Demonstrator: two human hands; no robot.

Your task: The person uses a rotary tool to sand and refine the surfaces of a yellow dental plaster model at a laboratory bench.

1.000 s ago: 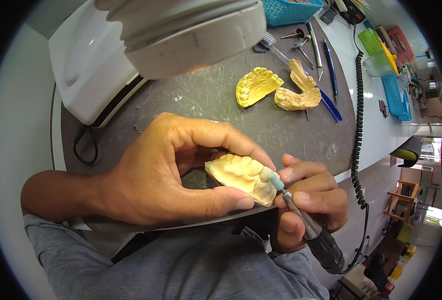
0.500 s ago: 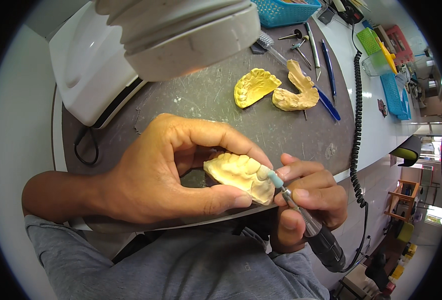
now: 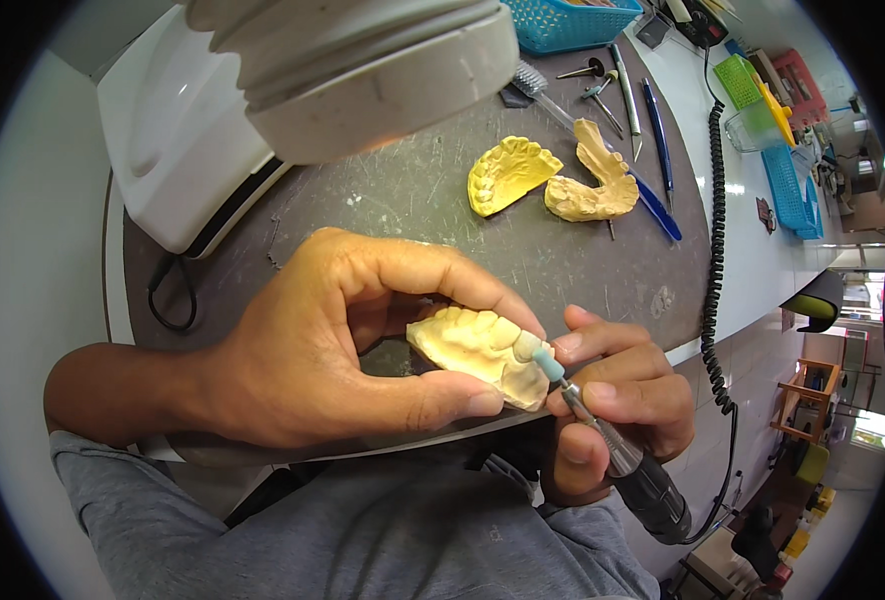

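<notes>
Gripping a cream plaster dental cast, the person's left hand curves in a C, with the index finger along its far side and the thumb pressed to its near side. The cast is held at the near edge of the desk, with its row of teeth facing up and away from the person. The right hand has its thumb and fingers closed around a silver-and-black rotary handpiece, whose pale blue grinding tip overlaps a greyish tooth at the cast's right end; whether they touch cannot be told.

Beyond the hands, toward the desk's far right, lie a yellow dental cast and, just beside it, a tan horseshoe-shaped cast resting across a toothbrush with a blue handle. Nearer the curved right edge, a slim craft knife and a blue pen lie roughly side by side. A blue perforated basket stands at the far edge. Over the far left part hangs a ribbed white nozzle, with a white machine at the left corner. A coiled black cord runs beyond the right edge.
</notes>
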